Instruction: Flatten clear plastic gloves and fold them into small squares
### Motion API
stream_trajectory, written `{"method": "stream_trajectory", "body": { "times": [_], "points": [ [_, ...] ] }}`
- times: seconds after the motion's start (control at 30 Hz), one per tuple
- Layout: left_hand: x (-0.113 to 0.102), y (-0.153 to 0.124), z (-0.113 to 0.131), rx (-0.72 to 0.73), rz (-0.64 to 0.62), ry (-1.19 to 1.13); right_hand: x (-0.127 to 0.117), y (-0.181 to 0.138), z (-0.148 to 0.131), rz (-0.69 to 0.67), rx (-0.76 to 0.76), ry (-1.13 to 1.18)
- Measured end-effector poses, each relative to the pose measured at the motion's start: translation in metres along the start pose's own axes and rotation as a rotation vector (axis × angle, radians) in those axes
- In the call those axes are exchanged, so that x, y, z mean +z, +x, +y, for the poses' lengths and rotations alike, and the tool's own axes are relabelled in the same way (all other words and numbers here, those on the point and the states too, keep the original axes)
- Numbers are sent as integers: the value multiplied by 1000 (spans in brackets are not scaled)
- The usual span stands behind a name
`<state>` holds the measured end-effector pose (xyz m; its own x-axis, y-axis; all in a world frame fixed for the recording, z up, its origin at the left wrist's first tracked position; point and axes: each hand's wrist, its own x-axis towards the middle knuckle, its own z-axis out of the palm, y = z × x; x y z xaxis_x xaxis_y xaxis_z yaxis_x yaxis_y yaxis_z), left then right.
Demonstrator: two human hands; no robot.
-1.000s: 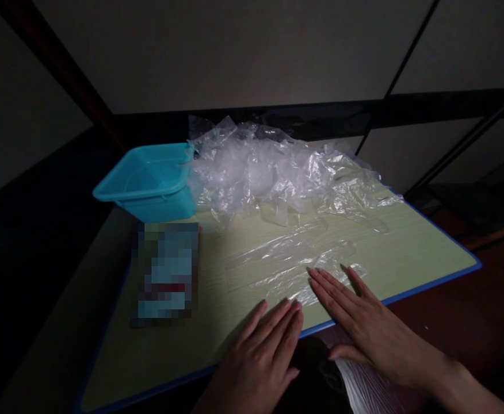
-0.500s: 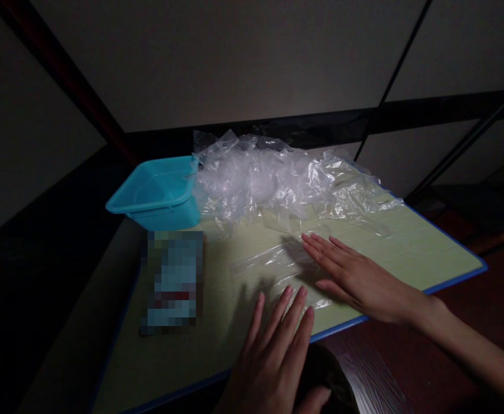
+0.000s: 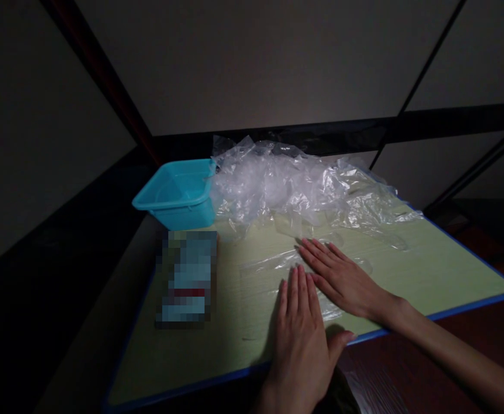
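Left hand, palm down with fingers straight and together, grips nothing and lies over the near middle of a thin, clear plastic film glove spread flat on the pale yellow-green, wood-grained tabletop with blue edging. Right hand, equally flat and unclenched, slants across it, fingertips toward the far left, its thumb just beside the left fingers. From the left hand, the glove stretches out to the left and ahead; the right hand is nearer its finger end. Its long axis runs sideways across the table, the straight cuff end at the left and the rounded finger tips pointing right, though dim light and transparency make the near outline uncertain. Beyond it sits a crumpled heap of clear plastic, beside a turquoise plastic basin, with a blurred rectangular packet nearer.
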<state>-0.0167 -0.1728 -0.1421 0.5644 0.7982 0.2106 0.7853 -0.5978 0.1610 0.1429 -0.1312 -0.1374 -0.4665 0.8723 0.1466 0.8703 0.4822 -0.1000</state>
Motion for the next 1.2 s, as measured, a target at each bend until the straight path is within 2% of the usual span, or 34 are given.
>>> {"method": "stream_trajectory", "body": {
  "times": [0.17, 0.37, 0.5, 0.67, 0.87, 1.0, 1.2],
  "points": [
    [-2, -5, -6, 12, 1, 7, 0, 0, -1, 2, 2, -11],
    [-8, -27, -36, -4, 13, 55, 3, -1, 0, -5, 11, -22],
    [-15, -34, -50, -58, 78, 72, -3, -1, 1, 9, 28, 12],
    [-20, -12, -37, -97, 101, 61, -13, 6, -10, 69, 9, 30],
    [-10, 17, -19, -115, 53, 38, 5, 11, -13, 56, -80, -12],
    [-3, 22, -20, -156, 16, 26, 14, 8, -8, 60, -72, 6],
    [-2, 15, -33, -126, 0, 57, 12, 7, -9, 44, -64, -2]
  ]
}}
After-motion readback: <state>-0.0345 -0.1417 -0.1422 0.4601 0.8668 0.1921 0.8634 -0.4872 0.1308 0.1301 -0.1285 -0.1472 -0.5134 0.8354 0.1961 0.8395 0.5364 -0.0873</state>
